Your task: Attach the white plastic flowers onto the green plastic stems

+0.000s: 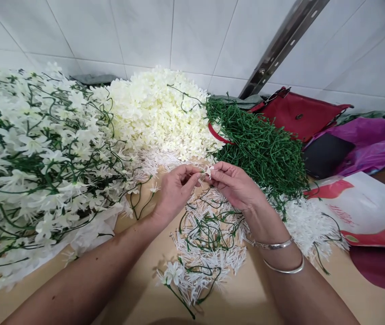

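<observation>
Flower sprays (37,162), finished, are heaped at left; loose petals (162,113) and green stems (263,149) are piled behind. One small white flower (208,170) is pinched between left hand (174,192) and right hand (236,186) above the table (253,298).

No sleeves are worn: both forearms are bare from the lower edge of the view up to the hands. Two thin silver bangles (282,257) are worn on the right wrist (one plain and slim, the other slightly broader, with a brighter sheen). Nothing is worn on the left hand (174,194) or the right hand (236,185); no rings can be made out.
</observation>
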Available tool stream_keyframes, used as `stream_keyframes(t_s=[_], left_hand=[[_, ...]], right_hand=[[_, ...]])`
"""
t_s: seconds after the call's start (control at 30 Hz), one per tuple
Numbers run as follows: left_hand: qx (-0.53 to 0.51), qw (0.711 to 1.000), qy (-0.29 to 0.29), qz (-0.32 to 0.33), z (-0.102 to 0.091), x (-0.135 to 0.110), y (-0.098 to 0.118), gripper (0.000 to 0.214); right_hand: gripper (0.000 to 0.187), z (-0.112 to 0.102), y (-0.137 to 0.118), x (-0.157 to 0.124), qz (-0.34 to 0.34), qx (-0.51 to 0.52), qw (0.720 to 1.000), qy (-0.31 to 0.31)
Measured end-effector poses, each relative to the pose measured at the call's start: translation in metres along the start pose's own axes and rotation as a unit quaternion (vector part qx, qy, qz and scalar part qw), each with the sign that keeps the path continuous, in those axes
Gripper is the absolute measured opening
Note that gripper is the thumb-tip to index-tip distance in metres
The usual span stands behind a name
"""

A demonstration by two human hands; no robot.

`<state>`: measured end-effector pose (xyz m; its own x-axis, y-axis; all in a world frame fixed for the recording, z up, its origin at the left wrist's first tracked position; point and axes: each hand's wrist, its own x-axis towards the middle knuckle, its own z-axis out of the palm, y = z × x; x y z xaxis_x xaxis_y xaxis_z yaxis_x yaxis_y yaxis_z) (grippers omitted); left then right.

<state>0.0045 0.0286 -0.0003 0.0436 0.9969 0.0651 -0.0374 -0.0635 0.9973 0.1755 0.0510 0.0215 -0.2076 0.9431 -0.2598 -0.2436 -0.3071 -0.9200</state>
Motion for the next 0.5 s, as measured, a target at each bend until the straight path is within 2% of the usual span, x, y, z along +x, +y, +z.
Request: stream_keyframes(t_s=[0.3, 0.5], left_hand=[[-0.003, 1.0, -0.002, -0.005, 0.002, 0.001, -0.001, 0.008], [-0.003, 1.0, 0.012, -0.013, 0.003, 0.001, -0.002, 0.01]], right_hand=[[0.04, 0.004, 0.005, 0.0, -0.048, -0.049, 0.996, 0.05], [0.036, 0.011, 0.013, 0.001, -0.134, -0.113, 0.98, 0.09]])
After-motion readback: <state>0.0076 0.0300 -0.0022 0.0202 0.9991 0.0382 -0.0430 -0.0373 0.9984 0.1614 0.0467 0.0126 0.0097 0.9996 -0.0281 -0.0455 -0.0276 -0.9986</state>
